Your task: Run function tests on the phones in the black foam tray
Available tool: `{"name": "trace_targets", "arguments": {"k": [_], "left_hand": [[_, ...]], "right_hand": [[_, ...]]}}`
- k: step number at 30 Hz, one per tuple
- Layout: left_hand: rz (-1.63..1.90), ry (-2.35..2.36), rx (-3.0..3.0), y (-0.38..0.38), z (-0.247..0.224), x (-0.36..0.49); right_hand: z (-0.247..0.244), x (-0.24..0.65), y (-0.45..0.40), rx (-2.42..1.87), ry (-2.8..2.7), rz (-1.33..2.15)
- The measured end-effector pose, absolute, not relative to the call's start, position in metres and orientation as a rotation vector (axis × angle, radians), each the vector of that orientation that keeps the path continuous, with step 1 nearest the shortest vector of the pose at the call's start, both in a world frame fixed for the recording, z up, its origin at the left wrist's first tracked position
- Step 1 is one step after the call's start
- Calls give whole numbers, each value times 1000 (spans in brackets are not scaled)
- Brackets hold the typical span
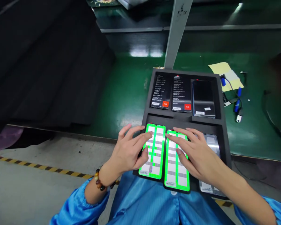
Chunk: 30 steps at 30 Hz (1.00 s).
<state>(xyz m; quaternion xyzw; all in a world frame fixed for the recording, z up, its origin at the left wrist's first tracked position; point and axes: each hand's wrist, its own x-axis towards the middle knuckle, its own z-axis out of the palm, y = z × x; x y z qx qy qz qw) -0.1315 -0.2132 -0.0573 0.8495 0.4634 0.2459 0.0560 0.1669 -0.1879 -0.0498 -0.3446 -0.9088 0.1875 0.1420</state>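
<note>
My left hand [130, 150] is over the lower-left phone [158, 165], whose white screen shows green bands and grey bars; the fingers are apart and a fingertip is at the screen. Over the middle phone [170, 162], with a similar green and white screen, my right hand [198, 153] has its fingers spread, one at the upper left edge. Neither hand grips anything. Both phones lie in a black foam tray [184, 120]. Partly under my right hand and wrist, a third phone [212, 142] with a greyish screen sits at the lower right.
Two phones with dark text screens and red boxes [160, 90] [181, 93] and a dark phone [203, 97] fill the tray's upper row. Cables with blue parts [237, 104] and yellow paper [221, 68] lie right on the green table [121, 93]. A metal post [176, 34] stands behind.
</note>
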Motion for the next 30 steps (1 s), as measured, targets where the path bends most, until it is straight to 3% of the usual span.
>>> {"name": "trace_targets", "arguments": {"k": [9, 19, 25, 30], "left_hand": [[674, 1103, 2524, -198, -54, -112], [688, 1480, 2528, -214, -48, -137], [714, 1200, 2505, -207, -50, -117], [712, 1086, 2492, -216, -51, -117]], "right_hand": [[-48, 220, -211, -1192, -2560, 442], [-43, 173, -193, -982, -2580, 637], [-50, 217, -206, -1161, -2513, 479], [-43, 187, -211, -1006, -2562, 652]]}}
